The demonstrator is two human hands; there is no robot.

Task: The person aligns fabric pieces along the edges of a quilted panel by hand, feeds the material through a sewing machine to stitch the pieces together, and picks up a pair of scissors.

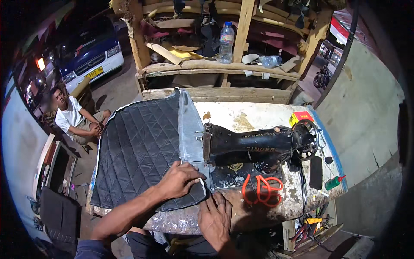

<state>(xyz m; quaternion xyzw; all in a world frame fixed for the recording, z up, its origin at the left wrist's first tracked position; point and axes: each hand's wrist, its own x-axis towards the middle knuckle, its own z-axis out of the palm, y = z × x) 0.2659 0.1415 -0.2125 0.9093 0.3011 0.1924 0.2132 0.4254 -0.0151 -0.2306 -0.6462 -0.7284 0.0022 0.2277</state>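
Observation:
A black quilted fabric panel (138, 142) with diamond stitching and a pale edge spreads over the left of the worktable. A grey strip of cloth (188, 125) runs along its right side to the needle end of a black sewing machine (254, 144). My left hand (180, 179) lies on the panel's near right corner, fingers curled round its edge close to the needle. Just below the machine bed, my right hand (215, 218) rests flat on the table, fingertips by the cloth's edge. Orange-handled scissors (262, 190) lie right of it, blades hidden.
A phone-like black slab (316, 172), a green bottle with a red tip (334, 182) and a red-yellow box (300, 117) sit at the table's right. Below is a tool drawer (317, 228). Behind stands a wooden shelf (220, 67); a person (75, 114) sits at the left.

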